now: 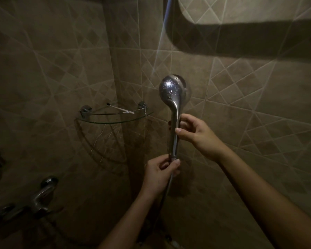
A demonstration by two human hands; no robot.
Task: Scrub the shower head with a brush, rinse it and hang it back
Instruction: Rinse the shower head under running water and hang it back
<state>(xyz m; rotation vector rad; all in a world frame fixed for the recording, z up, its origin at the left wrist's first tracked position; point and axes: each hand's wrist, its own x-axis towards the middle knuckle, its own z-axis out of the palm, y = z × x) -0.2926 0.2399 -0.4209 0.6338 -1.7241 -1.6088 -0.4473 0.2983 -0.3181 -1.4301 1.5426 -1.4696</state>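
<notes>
A chrome shower head (171, 88) stands upright in front of the tiled corner, its wet rounded back toward me and its spray face turned to the wall. My right hand (197, 135) grips the middle of its handle. My left hand (160, 172) is closed around the bottom of the handle where the metal hose (166, 191) joins it. The hose drops down between my forearms. A thin brush (119, 108) with a white handle and dark tip lies on the glass corner shelf (113, 121), left of the shower head.
A chrome mixer tap (41, 196) with knobs is mounted on the left wall, low down. A vertical rail or pipe (167, 9) runs up the wall above the shower head. Beige tiled walls meet in the corner behind the shelf.
</notes>
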